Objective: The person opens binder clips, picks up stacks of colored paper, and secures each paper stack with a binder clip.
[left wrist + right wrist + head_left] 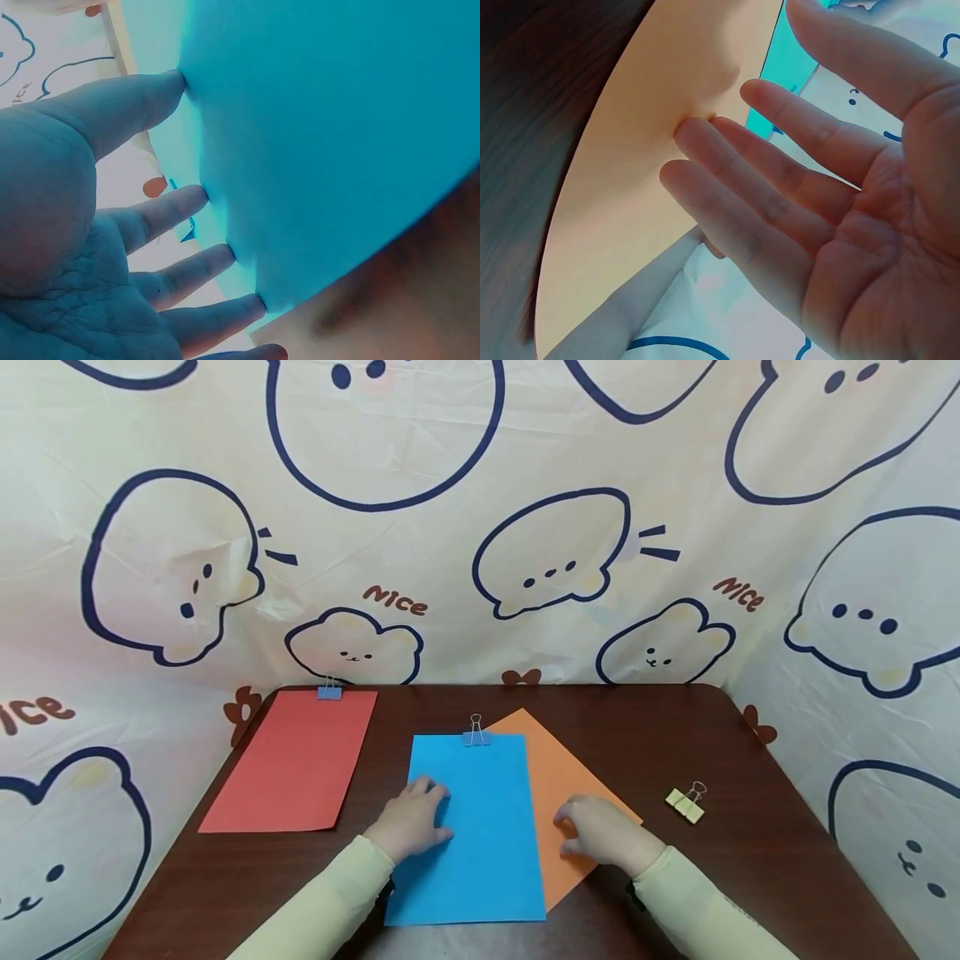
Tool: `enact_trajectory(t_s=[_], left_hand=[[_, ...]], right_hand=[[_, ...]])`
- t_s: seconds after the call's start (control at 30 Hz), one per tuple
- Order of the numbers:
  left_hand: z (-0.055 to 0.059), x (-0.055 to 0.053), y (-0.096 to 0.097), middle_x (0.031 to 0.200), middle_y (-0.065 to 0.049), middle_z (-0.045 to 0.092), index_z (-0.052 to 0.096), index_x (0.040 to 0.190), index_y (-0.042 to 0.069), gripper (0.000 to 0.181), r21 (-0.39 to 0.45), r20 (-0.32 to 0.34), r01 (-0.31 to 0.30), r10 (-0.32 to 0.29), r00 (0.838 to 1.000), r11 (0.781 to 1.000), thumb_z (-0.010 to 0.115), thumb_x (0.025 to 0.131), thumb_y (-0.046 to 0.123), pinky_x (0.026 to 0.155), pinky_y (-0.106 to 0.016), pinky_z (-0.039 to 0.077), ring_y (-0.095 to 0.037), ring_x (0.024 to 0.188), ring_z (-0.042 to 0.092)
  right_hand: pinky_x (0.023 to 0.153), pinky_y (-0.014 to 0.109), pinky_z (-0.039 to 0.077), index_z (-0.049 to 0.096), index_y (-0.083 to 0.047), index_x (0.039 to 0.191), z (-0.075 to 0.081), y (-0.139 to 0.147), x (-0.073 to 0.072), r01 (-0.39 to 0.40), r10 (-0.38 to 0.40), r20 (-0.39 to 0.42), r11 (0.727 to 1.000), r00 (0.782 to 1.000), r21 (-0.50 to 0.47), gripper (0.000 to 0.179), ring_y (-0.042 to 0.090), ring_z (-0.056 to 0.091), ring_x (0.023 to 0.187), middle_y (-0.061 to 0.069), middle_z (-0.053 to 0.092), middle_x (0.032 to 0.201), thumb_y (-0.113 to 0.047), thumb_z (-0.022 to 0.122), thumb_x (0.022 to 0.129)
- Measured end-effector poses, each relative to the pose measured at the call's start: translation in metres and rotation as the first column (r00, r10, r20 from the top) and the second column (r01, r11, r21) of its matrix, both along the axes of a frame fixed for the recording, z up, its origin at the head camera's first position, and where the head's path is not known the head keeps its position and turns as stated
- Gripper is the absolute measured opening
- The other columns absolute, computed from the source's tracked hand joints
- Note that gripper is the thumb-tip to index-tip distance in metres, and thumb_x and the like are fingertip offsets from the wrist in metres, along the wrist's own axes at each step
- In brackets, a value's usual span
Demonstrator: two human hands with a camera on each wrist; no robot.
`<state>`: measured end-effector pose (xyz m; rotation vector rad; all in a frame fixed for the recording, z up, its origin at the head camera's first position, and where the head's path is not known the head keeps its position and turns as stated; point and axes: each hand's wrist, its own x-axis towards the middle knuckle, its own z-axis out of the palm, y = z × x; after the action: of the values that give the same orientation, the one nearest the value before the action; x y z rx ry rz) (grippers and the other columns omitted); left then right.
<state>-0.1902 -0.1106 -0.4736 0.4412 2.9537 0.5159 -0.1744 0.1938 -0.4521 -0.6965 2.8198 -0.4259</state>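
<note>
You have the orange sheet (551, 768) askew under the blue sheet (483, 827), nearer your right hand (603, 837)
The blue sheet's long axis runs away from you across the desk (750, 852); the orange sheet is turned against it, one corner pointing right, too covered to tell its long axis; your left hand (408, 822) touches the blue, your right hand's fingertips meet the orange; both are loose, grasping nothing

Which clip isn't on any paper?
The pale yellow clip, lying on the table; one blue clip sits on the red sheet, another clip on the blue sheet.
</note>
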Motion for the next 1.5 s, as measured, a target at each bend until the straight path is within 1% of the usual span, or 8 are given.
enact_trajectory(t_s=[0.17,0.53,0.8,1.07,1.33,1.5], left_hand=[[0.002,-0.002,-0.002,0.134,-0.021,0.056,0.063,0.133,0.004,0.06,0.008,0.023,-0.022,0.022,1.0,1.0,0.086,0.085,0.032,0.093,-0.062,0.055,-0.039,0.122,0.058],[0.003,-0.009,-0.004,0.134,-0.02,0.057,0.062,0.134,0.004,0.061,0.01,0.033,-0.044,0.043,0.999,0.999,0.086,0.085,0.032,0.093,-0.059,0.057,-0.038,0.121,0.059],[0.003,-0.012,-0.009,0.135,-0.021,0.056,0.062,0.134,0.005,0.061,0.009,0.04,-0.036,0.036,0.999,0.999,0.086,0.085,0.031,0.092,-0.059,0.057,-0.039,0.122,0.059],[0.004,-0.023,-0.026,0.136,-0.021,0.057,0.063,0.134,0.005,0.058,0.002,0.027,-0.052,0.052,0.998,0.999,0.086,0.086,0.028,0.092,-0.057,0.058,-0.04,0.124,0.059],[0.002,-0.034,-0.041,0.143,-0.022,0.054,0.061,0.137,0.005,0.058,0.011,0.049,-0.066,0.066,0.997,0.998,0.084,0.087,0.025,0.09,-0.058,0.058,-0.044,0.13,0.055],[0.001,-0.042,-0.049,0.146,-0.023,0.052,0.06,0.138,0.005,0.059,0.013,0.064,-0.076,0.075,0.995,0.997,0.084,0.087,0.024,0.092,-0.059,0.057,-0.047,0.132,0.053]], right_hand=[[0.094,0.048,0.055,0.075,-0.001,0.11,0.001,0.001,-0.002,0.006,-0.006,0.019,1.0,1.0,-0.018,0.034,0.032,0.068,0.107,0.011,0.073,0.111,-0.017,0.087,0.082],[0.095,0.049,0.055,0.075,0.0,0.111,0.005,0.002,-0.004,0.025,-0.025,0.035,1.0,0.999,-0.017,0.035,0.032,0.068,0.109,0.012,0.074,0.112,-0.016,0.087,0.082],[0.095,0.049,0.055,0.075,0.001,0.11,0.005,0.002,-0.005,0.028,-0.026,0.043,0.999,0.999,-0.029,0.034,0.033,0.068,0.108,0.012,0.074,0.112,-0.015,0.087,0.082],[0.094,0.048,0.055,0.076,-0.001,0.11,0.003,0.001,-0.006,0.038,-0.037,0.034,0.999,0.999,-0.018,0.034,0.031,0.069,0.107,0.011,0.075,0.11,-0.016,0.087,0.082],[0.093,0.048,0.055,0.076,-0.001,0.108,0.001,0.001,-0.005,0.038,-0.038,0.006,0.999,0.999,-0.01,0.034,0.031,0.069,0.104,0.01,0.075,0.109,-0.017,0.088,0.081],[0.094,0.048,0.055,0.076,-0.001,0.107,0.0,0.001,-0.005,0.048,-0.048,0.006,0.999,0.999,-0.01,0.034,0.031,0.069,0.106,0.011,0.075,0.109,-0.017,0.088,0.08]])
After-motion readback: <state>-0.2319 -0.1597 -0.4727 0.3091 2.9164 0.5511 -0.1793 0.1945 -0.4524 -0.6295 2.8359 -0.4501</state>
